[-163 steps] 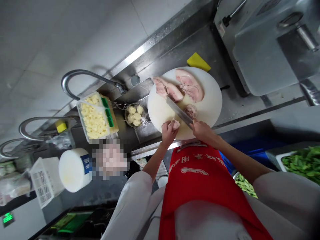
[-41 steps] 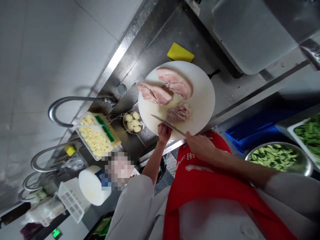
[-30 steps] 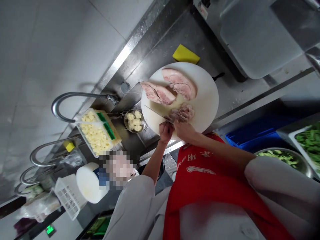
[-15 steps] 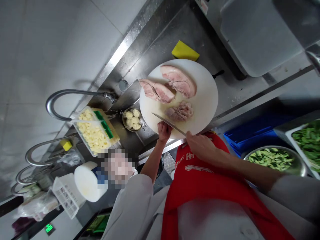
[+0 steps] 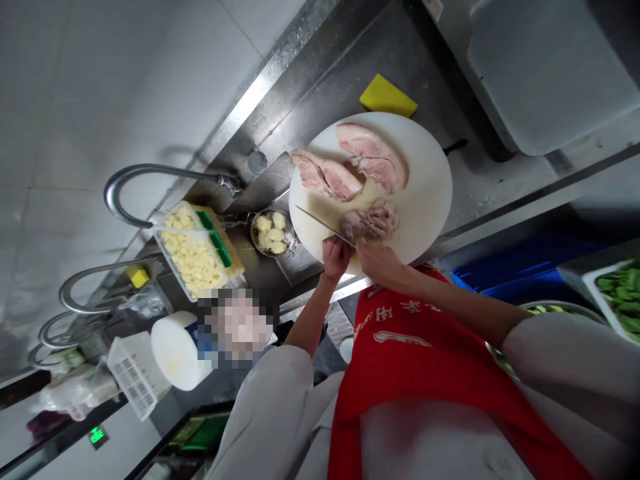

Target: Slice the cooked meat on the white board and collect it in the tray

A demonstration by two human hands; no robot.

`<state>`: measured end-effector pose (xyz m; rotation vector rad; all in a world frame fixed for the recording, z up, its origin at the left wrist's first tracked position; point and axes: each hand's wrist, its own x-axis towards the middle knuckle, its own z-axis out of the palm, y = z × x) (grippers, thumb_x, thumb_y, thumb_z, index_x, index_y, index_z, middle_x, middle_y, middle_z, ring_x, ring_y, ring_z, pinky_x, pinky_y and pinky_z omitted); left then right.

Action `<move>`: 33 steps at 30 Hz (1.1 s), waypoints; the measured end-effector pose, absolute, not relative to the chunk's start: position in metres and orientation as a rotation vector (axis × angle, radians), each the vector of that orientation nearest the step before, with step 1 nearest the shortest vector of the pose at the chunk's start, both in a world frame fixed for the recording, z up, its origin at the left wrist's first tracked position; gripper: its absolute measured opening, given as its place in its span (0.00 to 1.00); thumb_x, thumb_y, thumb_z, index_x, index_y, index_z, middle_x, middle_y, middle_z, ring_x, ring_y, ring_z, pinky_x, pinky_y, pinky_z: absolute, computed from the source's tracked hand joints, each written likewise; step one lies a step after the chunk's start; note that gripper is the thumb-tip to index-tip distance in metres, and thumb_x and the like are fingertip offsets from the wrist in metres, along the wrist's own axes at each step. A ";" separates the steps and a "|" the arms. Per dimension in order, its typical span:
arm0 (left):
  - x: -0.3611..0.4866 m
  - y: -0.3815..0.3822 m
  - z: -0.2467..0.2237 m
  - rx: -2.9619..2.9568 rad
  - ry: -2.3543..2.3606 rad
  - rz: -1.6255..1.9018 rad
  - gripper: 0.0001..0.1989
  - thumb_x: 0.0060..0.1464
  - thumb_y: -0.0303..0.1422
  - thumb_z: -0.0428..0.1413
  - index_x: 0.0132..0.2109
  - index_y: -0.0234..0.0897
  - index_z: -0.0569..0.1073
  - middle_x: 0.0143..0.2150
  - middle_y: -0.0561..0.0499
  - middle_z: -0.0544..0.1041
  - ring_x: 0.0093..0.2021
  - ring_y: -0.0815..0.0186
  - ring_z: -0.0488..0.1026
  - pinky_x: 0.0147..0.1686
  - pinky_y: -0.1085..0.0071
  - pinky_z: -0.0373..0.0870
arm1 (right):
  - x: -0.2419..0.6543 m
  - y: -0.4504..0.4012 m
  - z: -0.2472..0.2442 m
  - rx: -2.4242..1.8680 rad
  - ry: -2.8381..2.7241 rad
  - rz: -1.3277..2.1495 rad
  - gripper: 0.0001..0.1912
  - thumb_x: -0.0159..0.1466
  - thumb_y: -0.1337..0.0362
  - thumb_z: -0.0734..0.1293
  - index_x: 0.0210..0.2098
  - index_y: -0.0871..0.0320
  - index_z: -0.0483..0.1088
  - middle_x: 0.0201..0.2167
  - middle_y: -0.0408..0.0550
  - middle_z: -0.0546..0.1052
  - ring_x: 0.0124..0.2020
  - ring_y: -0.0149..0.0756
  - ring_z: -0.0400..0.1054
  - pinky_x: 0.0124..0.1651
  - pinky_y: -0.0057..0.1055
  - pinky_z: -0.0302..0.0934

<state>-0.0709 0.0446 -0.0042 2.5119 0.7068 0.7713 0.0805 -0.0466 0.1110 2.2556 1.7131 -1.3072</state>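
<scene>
A round white cutting board (image 5: 425,187) lies on the steel counter. Two large slabs of pale cooked pork (image 5: 325,177) (image 5: 375,157) rest on its far half, with a heap of sliced meat (image 5: 373,222) nearer to me. My right hand (image 5: 380,261) grips a cleaver (image 5: 323,225) whose blade lies flat and low across the board beside the heap. My left hand (image 5: 336,255) sits at the board's near edge with fingers curled, touching the blade's side. What lies under those fingers is hidden.
A yellow sponge (image 5: 387,97) lies beyond the board and a grey machine (image 5: 545,60) stands at the far right. At left are a sink faucet (image 5: 150,175), a small metal bowl (image 5: 273,232), a tray of pale chopped pieces (image 5: 193,250) and a white cylinder (image 5: 175,350). Green vegetables (image 5: 623,293) sit at right.
The cleaver has come forward again: half a second ago my right hand was drawn back off the board, and now it is at the sliced heap. My left hand stayed put.
</scene>
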 end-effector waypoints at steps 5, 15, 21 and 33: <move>-0.071 0.045 0.002 2.484 0.739 0.836 0.07 0.63 0.33 0.52 0.45 0.37 0.72 0.42 0.43 0.76 0.46 0.62 0.72 0.46 0.61 0.70 | 0.084 -0.035 0.105 2.309 1.669 -1.318 0.17 0.68 0.73 0.51 0.52 0.69 0.62 0.43 0.66 0.78 0.46 0.45 0.76 0.43 0.33 0.66; -0.078 0.046 -0.012 2.477 0.661 0.679 0.11 0.65 0.38 0.51 0.44 0.37 0.74 0.41 0.42 0.76 0.44 0.61 0.73 0.46 0.59 0.71 | 0.095 -0.090 0.148 2.205 1.712 -1.154 0.17 0.68 0.73 0.51 0.53 0.68 0.61 0.36 0.63 0.79 0.40 0.46 0.77 0.38 0.33 0.66; -0.081 0.047 -0.014 2.492 0.695 0.654 0.12 0.64 0.41 0.52 0.41 0.37 0.74 0.38 0.43 0.76 0.44 0.60 0.72 0.46 0.59 0.70 | 0.083 -0.105 0.163 2.167 1.628 -1.273 0.17 0.66 0.77 0.51 0.51 0.68 0.62 0.34 0.63 0.79 0.38 0.45 0.78 0.36 0.32 0.67; -0.079 0.046 -0.011 2.448 0.766 0.622 0.14 0.64 0.42 0.51 0.40 0.36 0.74 0.38 0.42 0.75 0.43 0.60 0.71 0.45 0.59 0.70 | 0.082 -0.085 0.150 2.230 1.686 -1.249 0.18 0.67 0.76 0.51 0.52 0.69 0.62 0.36 0.64 0.79 0.41 0.45 0.78 0.38 0.32 0.68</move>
